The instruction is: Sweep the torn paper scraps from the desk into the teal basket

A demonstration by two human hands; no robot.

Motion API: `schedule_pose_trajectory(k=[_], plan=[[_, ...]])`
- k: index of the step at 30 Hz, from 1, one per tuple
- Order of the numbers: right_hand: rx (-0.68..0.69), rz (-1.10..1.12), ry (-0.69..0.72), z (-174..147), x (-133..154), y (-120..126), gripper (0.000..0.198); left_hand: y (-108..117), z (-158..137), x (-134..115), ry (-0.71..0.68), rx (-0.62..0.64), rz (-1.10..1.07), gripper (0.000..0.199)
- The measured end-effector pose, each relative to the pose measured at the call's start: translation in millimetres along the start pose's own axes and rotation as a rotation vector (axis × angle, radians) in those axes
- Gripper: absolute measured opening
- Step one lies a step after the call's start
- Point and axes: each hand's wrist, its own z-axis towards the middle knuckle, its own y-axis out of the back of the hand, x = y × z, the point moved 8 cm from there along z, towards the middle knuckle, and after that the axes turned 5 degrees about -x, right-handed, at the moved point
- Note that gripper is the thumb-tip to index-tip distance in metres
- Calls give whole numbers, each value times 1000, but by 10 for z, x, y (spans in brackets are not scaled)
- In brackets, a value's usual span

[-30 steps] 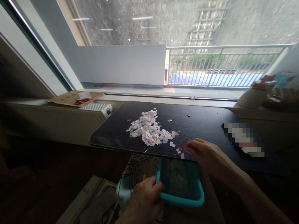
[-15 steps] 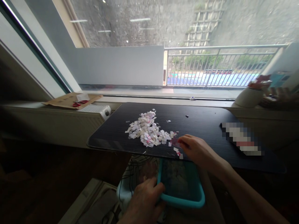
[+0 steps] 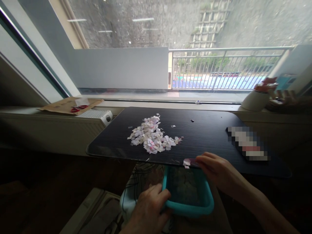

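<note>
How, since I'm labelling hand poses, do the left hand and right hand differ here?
The left hand holds the side of a turquoise tub, while the right hand pinches a thin pinkish piece. The left hand is below the black table's near edge; the right hand is at that edge. Both are bare.

The wood-grained table (image 3: 202, 136) is black; paper scraps (image 3: 151, 136) left of centre are white, flecked pink. At lower centre, the tub (image 3: 190, 209) is turquoise, the thin piece (image 3: 193, 161) above it dull mauve, the cloth (image 3: 137, 177) pale with black lines.
</note>
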Motion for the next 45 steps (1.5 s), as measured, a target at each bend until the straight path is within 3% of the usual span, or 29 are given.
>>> schedule_pose_trajectory(k=[6,11,18,24,31,38,45], plan=[[-32,10,-37,-132,1,42,24,-42,12,1,-3,9,19,17],[39,55,-2,-96,117,-6,22,-13,-8,11,9,18,-3,19],[-135,-39,-19,390,-34,75,21,28,-41,68,30,26,-34,17],[-73,-89,31,684,-32,-161,24,11,-52,183,57,-10,-13,19],[9,-119,46,563,40,-185,24,-37,-57,151,48,12,2,18],[-30,-146,11,712,87,-155,26,-52,-51,121,50,36,18,19],[19,-97,-11,339,10,-49,23,-52,-61,150,38,4,3,17]])
